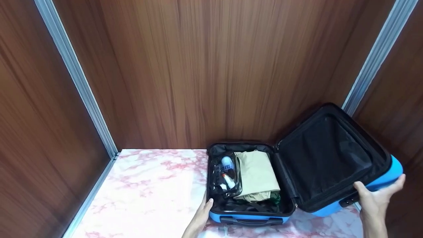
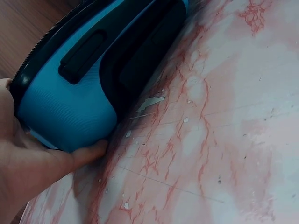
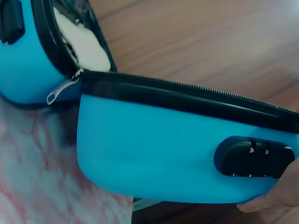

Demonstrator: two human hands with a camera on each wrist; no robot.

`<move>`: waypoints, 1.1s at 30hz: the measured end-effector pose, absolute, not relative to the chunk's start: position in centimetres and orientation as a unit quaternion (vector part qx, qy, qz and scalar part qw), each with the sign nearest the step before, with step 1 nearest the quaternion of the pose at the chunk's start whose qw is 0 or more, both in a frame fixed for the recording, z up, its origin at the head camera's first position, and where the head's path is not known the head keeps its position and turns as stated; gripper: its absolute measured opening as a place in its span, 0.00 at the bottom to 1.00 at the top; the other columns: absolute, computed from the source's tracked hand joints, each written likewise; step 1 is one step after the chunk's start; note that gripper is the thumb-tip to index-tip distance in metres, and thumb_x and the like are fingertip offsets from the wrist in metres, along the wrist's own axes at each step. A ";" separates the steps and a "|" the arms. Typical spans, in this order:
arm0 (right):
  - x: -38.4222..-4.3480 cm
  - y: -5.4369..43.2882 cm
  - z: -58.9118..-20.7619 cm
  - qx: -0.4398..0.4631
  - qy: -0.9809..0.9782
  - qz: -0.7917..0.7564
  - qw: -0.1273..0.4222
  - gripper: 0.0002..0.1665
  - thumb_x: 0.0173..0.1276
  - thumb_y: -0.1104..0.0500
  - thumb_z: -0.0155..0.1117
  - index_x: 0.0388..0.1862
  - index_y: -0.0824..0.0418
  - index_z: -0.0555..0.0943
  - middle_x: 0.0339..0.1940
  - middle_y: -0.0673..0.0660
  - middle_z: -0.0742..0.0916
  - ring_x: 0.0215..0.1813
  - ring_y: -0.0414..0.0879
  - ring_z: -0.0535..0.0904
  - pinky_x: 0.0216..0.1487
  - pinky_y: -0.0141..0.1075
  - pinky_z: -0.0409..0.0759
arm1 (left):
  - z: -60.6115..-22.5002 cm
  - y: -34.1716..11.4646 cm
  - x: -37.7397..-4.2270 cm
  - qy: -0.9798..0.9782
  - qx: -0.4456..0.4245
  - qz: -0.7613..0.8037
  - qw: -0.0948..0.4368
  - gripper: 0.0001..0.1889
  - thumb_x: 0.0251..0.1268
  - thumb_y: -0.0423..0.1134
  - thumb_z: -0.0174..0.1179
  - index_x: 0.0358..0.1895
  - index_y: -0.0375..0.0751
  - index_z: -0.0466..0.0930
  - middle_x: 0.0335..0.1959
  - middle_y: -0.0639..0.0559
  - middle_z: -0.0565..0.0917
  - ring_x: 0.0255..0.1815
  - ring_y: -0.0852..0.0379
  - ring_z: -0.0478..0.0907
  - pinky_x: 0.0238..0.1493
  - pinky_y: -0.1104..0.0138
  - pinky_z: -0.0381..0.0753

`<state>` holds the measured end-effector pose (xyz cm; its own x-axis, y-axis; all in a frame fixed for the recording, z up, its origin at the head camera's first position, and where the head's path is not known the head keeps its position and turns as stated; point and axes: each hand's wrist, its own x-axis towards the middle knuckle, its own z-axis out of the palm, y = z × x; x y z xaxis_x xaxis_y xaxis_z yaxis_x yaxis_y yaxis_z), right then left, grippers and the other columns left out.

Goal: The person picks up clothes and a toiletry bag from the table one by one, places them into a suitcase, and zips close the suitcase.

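A bright blue hard-shell suitcase lies unfolded, its base on the tabletop and its lid tilted up at the right, black lining showing. Packed in the base are a clear black-edged pouch of small bottles, folded beige cloth and some dark green fabric. My left hand holds the base's front left corner, thumb at the rim. The lid's outer corner is gripped by my right hand, close to the black combination lock. A zipper pull hangs near the hinge.
Pink-and-white marbled tabletop extends left of the suitcase. A wooden panel stands directly behind it. Side panels with metal rails flank the table, and the right one is close to the lid.
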<state>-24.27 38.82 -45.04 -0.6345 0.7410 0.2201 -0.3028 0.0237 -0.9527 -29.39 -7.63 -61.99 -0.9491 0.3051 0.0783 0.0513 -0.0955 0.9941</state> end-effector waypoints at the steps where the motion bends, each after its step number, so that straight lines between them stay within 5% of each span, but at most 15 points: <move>1: -24.3 38.6 -44.8 -0.174 -0.605 0.671 0.391 0.68 0.55 0.79 0.57 0.81 0.40 0.33 0.83 0.50 0.47 0.75 0.38 0.50 0.65 0.19 0.60 | -62.0 -7.6 -29.4 0.666 0.131 0.729 0.087 0.32 0.84 0.41 0.34 0.80 0.35 0.32 0.81 0.33 0.36 0.81 0.35 0.31 0.80 0.44 0.32; 6: -24.2 37.2 -44.1 -0.151 -0.638 0.638 0.404 0.70 0.51 0.81 0.58 0.81 0.42 0.34 0.83 0.50 0.48 0.75 0.36 0.48 0.62 0.15 0.58 | -62.0 -7.5 -29.2 0.668 0.125 0.728 0.084 0.32 0.84 0.42 0.33 0.80 0.34 0.32 0.81 0.32 0.37 0.81 0.35 0.31 0.80 0.44 0.32; 22: -24.1 33.4 -42.2 -0.081 -0.741 0.501 0.439 0.74 0.42 0.78 0.67 0.83 0.51 0.38 0.83 0.52 0.49 0.79 0.38 0.47 0.73 0.23 0.48 | -62.2 -7.7 -29.3 0.661 0.139 0.732 0.085 0.32 0.84 0.43 0.32 0.80 0.36 0.31 0.81 0.32 0.36 0.81 0.35 0.30 0.79 0.44 0.29; 33: -23.9 29.7 -41.1 -0.058 -0.774 0.467 0.423 0.74 0.41 0.75 0.72 0.82 0.45 0.42 0.80 0.59 0.54 0.76 0.58 0.55 0.74 0.55 0.57 | -62.2 -7.5 -29.1 0.660 0.120 0.737 0.084 0.32 0.84 0.43 0.34 0.81 0.39 0.33 0.81 0.34 0.39 0.81 0.35 0.35 0.80 0.44 0.35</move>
